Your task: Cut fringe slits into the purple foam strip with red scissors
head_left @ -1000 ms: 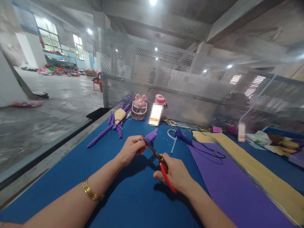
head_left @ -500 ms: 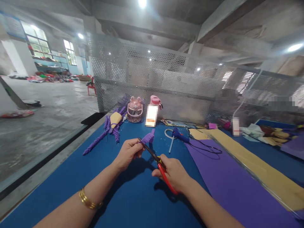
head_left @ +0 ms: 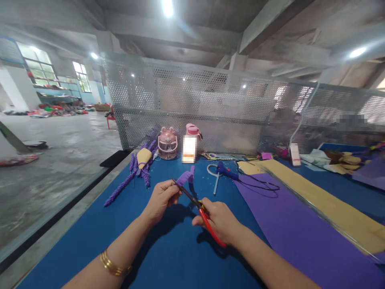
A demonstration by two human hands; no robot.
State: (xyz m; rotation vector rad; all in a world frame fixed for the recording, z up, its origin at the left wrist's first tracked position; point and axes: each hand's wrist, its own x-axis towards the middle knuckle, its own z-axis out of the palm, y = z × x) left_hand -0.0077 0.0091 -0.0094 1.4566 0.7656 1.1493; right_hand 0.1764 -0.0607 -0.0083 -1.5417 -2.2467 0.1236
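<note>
My left hand [head_left: 161, 199] pinches one end of a narrow purple strip [head_left: 185, 177], whose free end curls away from me above the blue table [head_left: 168, 257]. Wrapped around the red handles of scissors [head_left: 207, 224] is my right hand [head_left: 219, 218]. The dark blades point up and left and cross the strip close to my left fingertips. Whether the blades are fully closed I cannot tell. Beyond my left hand lies a bundle of purple flower sprigs [head_left: 122, 190] with a cream wrap [head_left: 144, 157].
A blue glue gun [head_left: 227, 171] with a cable rests beyond my right hand. Purple sheet [head_left: 288, 212] and tan sheet [head_left: 319, 200] cover the right side. A pink transparent bottle [head_left: 167, 144] and a white card [head_left: 189, 149] stand before the perforated metal screen [head_left: 210, 100].
The camera view has shifted slightly. Both hands keep nearly the same hold, with the scissor blades still across the purple strip.
</note>
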